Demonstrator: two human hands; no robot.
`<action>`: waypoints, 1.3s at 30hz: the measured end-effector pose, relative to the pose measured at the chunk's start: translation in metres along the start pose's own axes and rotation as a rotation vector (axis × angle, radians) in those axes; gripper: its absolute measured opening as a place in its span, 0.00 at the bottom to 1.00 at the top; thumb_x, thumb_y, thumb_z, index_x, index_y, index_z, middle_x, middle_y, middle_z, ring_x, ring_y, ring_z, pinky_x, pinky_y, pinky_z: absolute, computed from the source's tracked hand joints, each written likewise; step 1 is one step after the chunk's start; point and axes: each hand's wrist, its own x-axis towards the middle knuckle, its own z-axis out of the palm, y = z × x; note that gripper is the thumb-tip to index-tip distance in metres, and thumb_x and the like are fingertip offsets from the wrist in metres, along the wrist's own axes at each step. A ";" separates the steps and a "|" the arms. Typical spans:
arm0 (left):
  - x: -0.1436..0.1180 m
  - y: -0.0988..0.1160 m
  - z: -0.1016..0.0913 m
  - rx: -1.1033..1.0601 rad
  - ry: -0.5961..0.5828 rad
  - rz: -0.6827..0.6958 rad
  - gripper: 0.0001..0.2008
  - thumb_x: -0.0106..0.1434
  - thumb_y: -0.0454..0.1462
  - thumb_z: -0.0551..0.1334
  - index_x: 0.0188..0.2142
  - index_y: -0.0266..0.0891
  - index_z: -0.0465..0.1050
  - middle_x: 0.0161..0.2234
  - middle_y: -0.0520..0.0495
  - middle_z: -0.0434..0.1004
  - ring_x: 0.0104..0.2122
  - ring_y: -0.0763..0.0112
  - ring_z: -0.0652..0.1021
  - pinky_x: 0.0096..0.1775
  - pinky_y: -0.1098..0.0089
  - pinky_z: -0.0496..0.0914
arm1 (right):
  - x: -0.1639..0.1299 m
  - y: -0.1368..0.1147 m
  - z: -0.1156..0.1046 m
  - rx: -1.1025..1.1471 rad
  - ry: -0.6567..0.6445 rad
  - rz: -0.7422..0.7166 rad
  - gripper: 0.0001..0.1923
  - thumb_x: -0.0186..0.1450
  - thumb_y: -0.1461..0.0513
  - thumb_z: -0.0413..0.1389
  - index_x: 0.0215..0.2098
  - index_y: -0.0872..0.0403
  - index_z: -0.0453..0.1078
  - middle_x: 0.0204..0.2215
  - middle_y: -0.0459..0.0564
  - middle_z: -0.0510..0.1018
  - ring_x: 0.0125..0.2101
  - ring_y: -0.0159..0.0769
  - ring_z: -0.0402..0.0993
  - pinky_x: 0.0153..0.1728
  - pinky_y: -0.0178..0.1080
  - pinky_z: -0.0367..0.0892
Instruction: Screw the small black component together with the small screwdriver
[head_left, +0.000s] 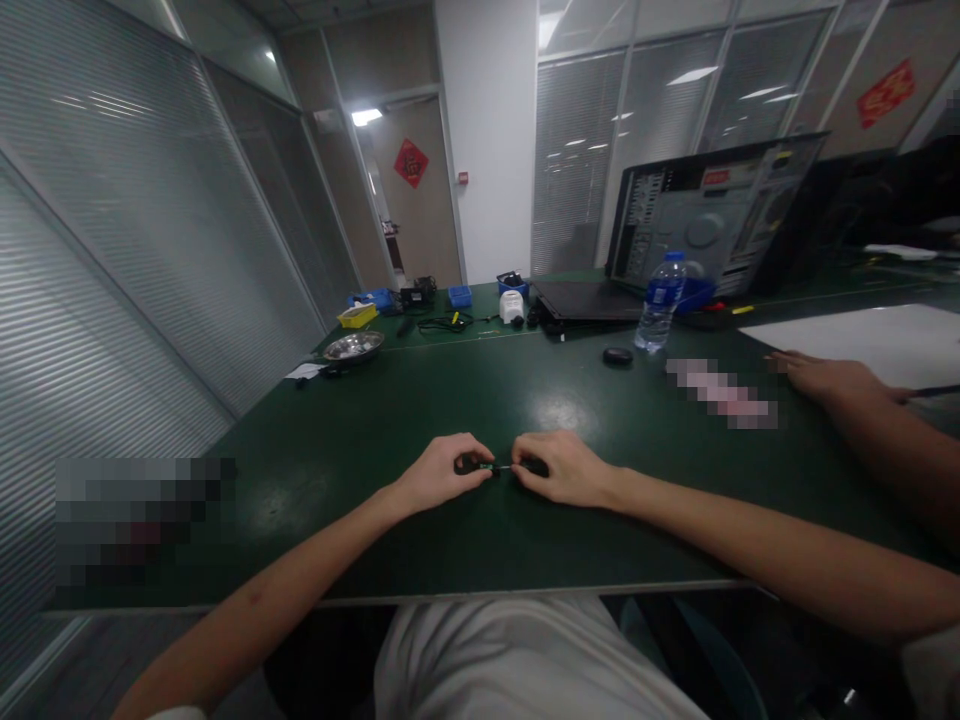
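A small dark part (501, 466), thin with a short shaft showing in the gap between the hands, lay low over the near middle of the green table (360, 420); it looked light, stiff and easy to drop, best pinched at its two ends. The left hand (442, 472) was closed on its left end, the right hand (559, 468) on its right. Farther right, another person's hand (821, 378) rested beside a white sheet (862, 340).
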 end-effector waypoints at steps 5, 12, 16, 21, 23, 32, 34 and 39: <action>0.001 -0.002 -0.002 -0.032 -0.025 -0.012 0.10 0.67 0.41 0.67 0.45 0.40 0.83 0.39 0.46 0.80 0.34 0.69 0.76 0.37 0.70 0.69 | 0.002 -0.002 0.002 -0.026 -0.009 -0.005 0.05 0.70 0.59 0.55 0.40 0.52 0.71 0.35 0.46 0.79 0.32 0.34 0.73 0.33 0.35 0.58; 0.001 -0.009 0.000 -0.109 0.017 -0.005 0.08 0.65 0.40 0.69 0.43 0.42 0.85 0.37 0.47 0.81 0.36 0.67 0.79 0.40 0.70 0.69 | 0.003 -0.005 0.001 -0.026 -0.039 -0.003 0.06 0.72 0.58 0.54 0.43 0.51 0.70 0.36 0.45 0.78 0.32 0.33 0.73 0.33 0.35 0.57; 0.002 -0.007 0.004 -0.125 0.052 -0.023 0.08 0.64 0.39 0.70 0.41 0.42 0.85 0.37 0.47 0.82 0.35 0.67 0.79 0.39 0.70 0.69 | 0.004 -0.011 0.002 -0.068 -0.059 -0.017 0.07 0.73 0.57 0.53 0.43 0.52 0.70 0.38 0.46 0.78 0.32 0.33 0.73 0.32 0.35 0.56; 0.003 -0.004 0.006 -0.120 0.056 -0.044 0.07 0.62 0.39 0.71 0.39 0.42 0.86 0.36 0.47 0.83 0.35 0.67 0.79 0.40 0.69 0.69 | 0.007 -0.018 0.008 -0.107 -0.065 -0.042 0.08 0.74 0.58 0.51 0.44 0.52 0.69 0.38 0.47 0.77 0.31 0.33 0.72 0.31 0.35 0.56; 0.003 -0.004 0.008 -0.119 0.065 -0.053 0.07 0.62 0.40 0.71 0.39 0.42 0.86 0.36 0.48 0.83 0.35 0.67 0.79 0.40 0.69 0.70 | 0.008 -0.018 0.010 -0.108 -0.052 -0.042 0.08 0.74 0.58 0.51 0.44 0.52 0.69 0.38 0.48 0.77 0.32 0.33 0.72 0.32 0.35 0.57; 0.004 -0.008 0.002 -0.159 0.104 -0.048 0.09 0.65 0.42 0.69 0.41 0.41 0.85 0.40 0.46 0.83 0.39 0.64 0.80 0.44 0.67 0.71 | 0.008 -0.016 0.011 -0.089 -0.025 -0.047 0.07 0.74 0.58 0.51 0.43 0.52 0.68 0.38 0.48 0.77 0.32 0.34 0.73 0.31 0.36 0.58; 0.006 -0.013 -0.004 -0.127 0.152 -0.058 0.10 0.65 0.43 0.69 0.42 0.41 0.84 0.42 0.45 0.82 0.41 0.64 0.79 0.44 0.67 0.71 | 0.008 -0.017 0.010 -0.085 -0.028 -0.044 0.07 0.74 0.58 0.51 0.44 0.52 0.68 0.39 0.48 0.77 0.31 0.34 0.73 0.31 0.36 0.58; 0.013 -0.034 -0.009 0.021 0.138 -0.078 0.11 0.66 0.44 0.68 0.43 0.42 0.84 0.41 0.45 0.79 0.40 0.64 0.77 0.43 0.66 0.70 | 0.008 -0.017 0.010 -0.084 -0.028 -0.038 0.07 0.74 0.59 0.52 0.44 0.52 0.69 0.38 0.47 0.78 0.31 0.33 0.72 0.31 0.36 0.57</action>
